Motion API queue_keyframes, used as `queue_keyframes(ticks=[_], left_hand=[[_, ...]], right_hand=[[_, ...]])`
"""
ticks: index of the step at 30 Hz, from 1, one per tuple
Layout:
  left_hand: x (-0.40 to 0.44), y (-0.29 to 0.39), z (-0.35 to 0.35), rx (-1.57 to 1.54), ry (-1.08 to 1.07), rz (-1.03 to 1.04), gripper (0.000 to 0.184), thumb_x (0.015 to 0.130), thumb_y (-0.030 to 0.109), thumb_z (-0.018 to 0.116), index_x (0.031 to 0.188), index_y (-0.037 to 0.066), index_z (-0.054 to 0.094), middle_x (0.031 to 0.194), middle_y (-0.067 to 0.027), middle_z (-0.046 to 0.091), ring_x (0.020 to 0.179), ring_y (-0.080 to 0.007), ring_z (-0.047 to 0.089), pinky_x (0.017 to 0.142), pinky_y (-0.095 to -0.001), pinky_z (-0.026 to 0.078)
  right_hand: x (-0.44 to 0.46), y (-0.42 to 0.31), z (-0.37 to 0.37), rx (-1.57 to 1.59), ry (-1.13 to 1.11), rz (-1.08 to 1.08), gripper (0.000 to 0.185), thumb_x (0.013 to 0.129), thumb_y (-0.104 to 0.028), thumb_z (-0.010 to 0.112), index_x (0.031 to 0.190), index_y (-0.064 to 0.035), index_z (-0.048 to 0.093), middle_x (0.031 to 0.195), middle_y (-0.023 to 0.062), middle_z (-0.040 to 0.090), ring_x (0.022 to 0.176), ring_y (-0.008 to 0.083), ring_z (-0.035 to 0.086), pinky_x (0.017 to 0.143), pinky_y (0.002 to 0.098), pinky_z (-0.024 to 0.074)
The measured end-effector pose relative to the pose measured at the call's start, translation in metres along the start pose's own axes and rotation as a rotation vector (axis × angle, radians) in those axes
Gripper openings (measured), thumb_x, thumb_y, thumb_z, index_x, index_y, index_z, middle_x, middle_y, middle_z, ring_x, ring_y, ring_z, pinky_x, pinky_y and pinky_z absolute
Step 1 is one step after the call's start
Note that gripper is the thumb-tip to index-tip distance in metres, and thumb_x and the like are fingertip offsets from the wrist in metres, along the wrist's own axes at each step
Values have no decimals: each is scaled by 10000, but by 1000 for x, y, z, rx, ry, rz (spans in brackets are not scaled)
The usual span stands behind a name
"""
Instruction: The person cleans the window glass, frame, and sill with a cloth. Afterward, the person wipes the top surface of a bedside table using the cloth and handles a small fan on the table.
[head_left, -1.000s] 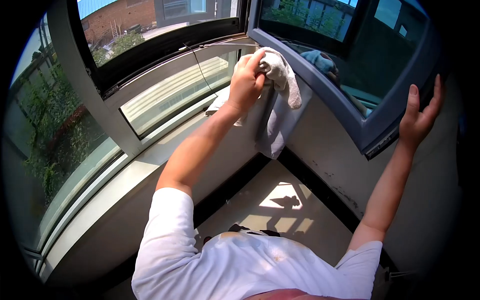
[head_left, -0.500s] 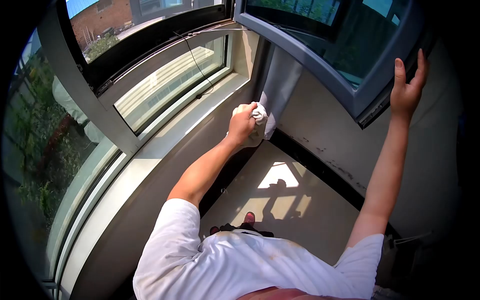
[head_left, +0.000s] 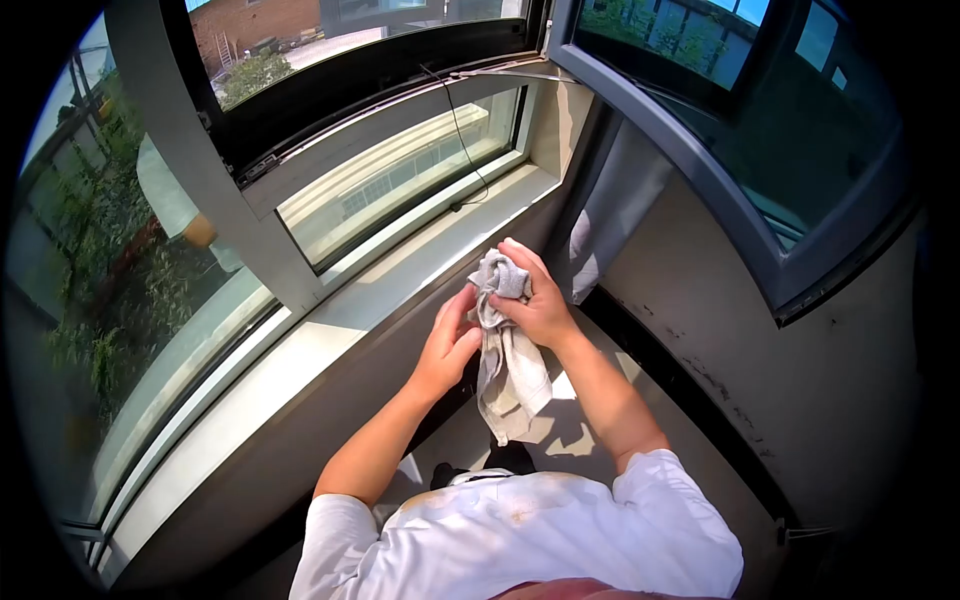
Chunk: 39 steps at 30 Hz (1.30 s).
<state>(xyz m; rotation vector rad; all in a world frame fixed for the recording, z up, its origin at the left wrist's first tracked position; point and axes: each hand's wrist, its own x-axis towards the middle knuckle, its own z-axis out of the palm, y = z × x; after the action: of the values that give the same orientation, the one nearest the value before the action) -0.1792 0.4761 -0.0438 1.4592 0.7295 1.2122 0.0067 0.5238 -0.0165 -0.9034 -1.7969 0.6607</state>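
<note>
A pale, crumpled cloth (head_left: 515,372) is between my two hands, its loose end hanging down above the floor. My right hand (head_left: 534,300) grips the upper part of the cloth, thumb across its front. On the cloth's left side is my left hand (head_left: 447,345), fingers curved and thumb apart, with the fingertips against the bunched cloth. At the upper right the grey-framed window sash (head_left: 690,160) stands swung open, and neither hand touches it.
A pale sill (head_left: 390,280) runs along the window wall at left. A thin dark cord (head_left: 461,135) hangs from the black window frame (head_left: 370,85). A grey curtain (head_left: 620,205) hangs in the corner, beside the right wall (head_left: 700,300).
My right hand has left the window sash and come over to the cloth. My left hand has brought the cloth away from the corner, nearer my body, and its grip has loosened.
</note>
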Motion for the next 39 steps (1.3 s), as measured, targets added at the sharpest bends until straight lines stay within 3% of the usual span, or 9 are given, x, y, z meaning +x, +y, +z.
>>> queue_keyframes(ticks=[4, 8, 12, 14, 20, 24, 31, 36, 39], left_hand=[[-36, 9, -75, 985, 402, 249, 548, 841, 90, 570, 1348, -15, 389, 1332, -198, 440, 1255, -359, 391, 1054, -416, 301], [-87, 11, -130, 1397, 752, -9, 512, 834, 63, 535, 1327, -9, 418, 1337, -190, 440, 1278, -360, 366, 1070, -448, 271], [-111, -21, -148, 1567, 934, -123, 459, 849, 115, 507, 1292, 7, 467, 1344, -171, 443, 1277, -347, 373, 1066, -463, 261], [-112, -34, -150, 1839, 924, -230, 427, 849, 162, 488, 1256, 35, 511, 1337, -135, 468, 1261, -329, 401, 1039, -459, 283], [-114, -45, -154, 1819, 995, -210, 416, 836, 223, 482, 1230, 110, 552, 1312, -68, 521, 1218, -221, 467, 1041, -429, 260], [-113, -42, -151, 1783, 976, -255, 414, 839, 240, 493, 1235, 130, 543, 1332, -53, 506, 1231, -208, 450, 1048, -417, 245], [-115, -44, -153, 1711, 973, -165, 487, 842, 301, 529, 1280, 94, 482, 1344, -76, 481, 1250, -228, 425, 1043, -440, 262], [-135, -22, -156, 1251, 992, 57, 469, 834, 155, 522, 1282, 33, 456, 1335, -166, 444, 1241, -335, 398, 1053, -445, 273], [-169, 1, -173, 1120, 977, 149, 464, 824, 63, 409, 1280, -7, 455, 1336, -182, 449, 1269, -341, 374, 1077, -411, 268]], right_hand=[[92, 76, -48, 235, 256, 62, 671, 758, -121, 734, 1350, -52, 427, 1418, 217, 313, 1290, 321, 387, 1059, 372, 327], [187, 123, -91, -285, 371, -192, 751, 758, -173, 745, 1392, -70, 356, 1432, 261, 244, 1311, 369, 332, 1061, 394, 332], [216, 219, -73, -955, -212, 237, 911, 736, -502, 692, 1468, -193, 246, 1516, 257, 50, 1385, 407, 155, 1116, 465, 176], [197, 248, -46, -982, -90, 212, 1098, 671, -550, 715, 1493, -268, 44, 1522, 236, 14, 1394, 398, 132, 1095, 482, 199], [188, 250, -18, -914, -54, 201, 963, 737, -418, 698, 1480, -294, 97, 1451, 235, 175, 1335, 415, 244, 1052, 516, 247], [150, 184, 39, -767, -98, -73, 840, 731, -251, 716, 1441, -260, 267, 1327, 235, 366, 1180, 440, 419, 969, 496, 375], [78, 49, 168, -464, -299, -266, 703, 680, -136, 719, 1332, -227, 472, 1259, 225, 471, 1108, 404, 493, 918, 474, 414], [25, -26, 240, -224, -459, -416, 686, 654, -17, 683, 1292, -198, 506, 1173, 165, 559, 1057, 366, 534, 869, 444, 448], [-3, -63, 240, 121, -721, -163, 677, 693, 4, 667, 1322, -171, 488, 1197, 148, 544, 1108, 325, 528, 932, 384, 434]])
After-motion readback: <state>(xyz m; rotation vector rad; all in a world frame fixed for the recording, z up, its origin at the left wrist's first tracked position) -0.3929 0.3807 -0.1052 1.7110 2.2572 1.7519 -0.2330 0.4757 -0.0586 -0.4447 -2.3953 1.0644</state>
